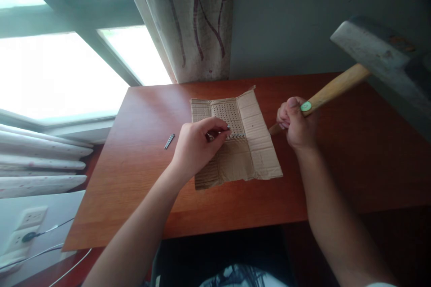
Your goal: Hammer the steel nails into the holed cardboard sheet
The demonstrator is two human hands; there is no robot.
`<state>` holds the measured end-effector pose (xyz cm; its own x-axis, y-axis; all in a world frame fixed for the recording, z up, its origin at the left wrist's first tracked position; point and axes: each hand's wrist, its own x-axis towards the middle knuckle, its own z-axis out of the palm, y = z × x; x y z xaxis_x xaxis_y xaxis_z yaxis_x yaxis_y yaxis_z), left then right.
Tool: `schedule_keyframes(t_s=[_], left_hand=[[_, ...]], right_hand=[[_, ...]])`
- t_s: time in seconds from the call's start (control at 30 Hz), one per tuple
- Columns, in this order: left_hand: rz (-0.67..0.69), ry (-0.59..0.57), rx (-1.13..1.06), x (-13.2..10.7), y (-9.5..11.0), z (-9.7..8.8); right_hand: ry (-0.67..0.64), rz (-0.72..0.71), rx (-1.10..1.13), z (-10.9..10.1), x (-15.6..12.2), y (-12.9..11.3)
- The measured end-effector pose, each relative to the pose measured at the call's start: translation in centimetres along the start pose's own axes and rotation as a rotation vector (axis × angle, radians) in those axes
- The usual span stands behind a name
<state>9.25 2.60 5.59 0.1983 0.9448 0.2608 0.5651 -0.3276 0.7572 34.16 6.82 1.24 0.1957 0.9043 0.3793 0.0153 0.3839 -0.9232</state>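
My right hand (298, 125) grips the wooden handle of a hammer (338, 86), which is raised with its large metal head up at the right. My left hand (198, 145) is closed in a pinch over a small board with rows of holes (222, 111). Between its thumb and forefinger shows the head of a nail (228, 127); the rest of it is hidden by the fingers. Creased brown cardboard (264, 150) lies under the board. A row of small shiny heads runs along the board's near edge, beside the left thumb.
Several loose nails (169, 141) lie on the reddish wooden table (134, 179), left of the cardboard. A window (40, 80) is at the left, a patterned curtain (208, 18) behind. A wall socket (32, 217) with cables sits at the lower left.
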Motion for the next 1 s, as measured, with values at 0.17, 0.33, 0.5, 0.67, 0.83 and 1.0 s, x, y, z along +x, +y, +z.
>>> schedule_keyframes(t_s=[0.17,0.33,0.5,0.67,0.83,1.0], left_hand=[[0.001,-0.005,0.001,-0.06,0.05,0.05],[0.034,-0.003,0.073,-0.01,0.19,-0.01],[0.069,0.011,0.094,-0.04,0.36,0.07],[0.088,0.013,0.096,-0.02,0.27,0.15],[0.098,0.020,0.098,0.02,0.21,0.13],[0.100,0.028,0.100,0.02,0.06,0.20]], right_hand=[[-0.002,-0.012,0.033,0.01,0.06,0.03],[-0.019,-0.012,0.064,0.03,0.00,-0.17],[-0.014,-0.017,0.066,-0.04,-0.04,-0.07],[-0.010,-0.016,0.059,-0.04,0.02,0.04],[-0.010,-0.011,0.040,-0.04,0.02,-0.03],[-0.013,-0.019,0.040,-0.01,-0.01,-0.13]])
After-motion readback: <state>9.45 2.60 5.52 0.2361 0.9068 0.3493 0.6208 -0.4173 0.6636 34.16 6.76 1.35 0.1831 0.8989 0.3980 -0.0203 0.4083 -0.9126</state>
